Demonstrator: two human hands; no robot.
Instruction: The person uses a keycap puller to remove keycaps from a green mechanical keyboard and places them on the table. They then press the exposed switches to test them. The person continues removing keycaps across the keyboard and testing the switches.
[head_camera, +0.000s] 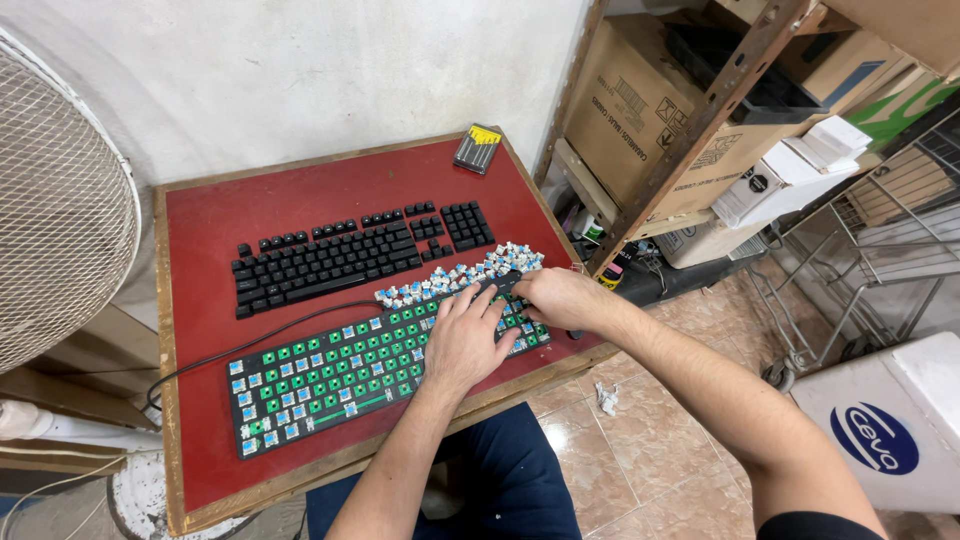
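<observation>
Pressing flat and spread on the stripped keyboard (330, 375), left hand (462, 338), right hand (556, 296) beside it gripping a dark tool (506, 282), loose switches (455, 277) just beyond both.

Stripped keyboard (330, 375) nearest (on table (215, 480)), keycaps (340, 255) behind, loose switches (455, 278) between

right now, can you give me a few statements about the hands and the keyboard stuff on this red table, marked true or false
1. The left hand lies flat on the stripped keyboard. True.
2. The right hand grips a black tool at the keyboard's right end. True.
3. The removed switches are piled on the floor. False: they lie on the red table.
4. The black keycaps lie nearer the person than the keyboard. False: farther.
5. The screwdriver set is at the far edge. True.
</observation>
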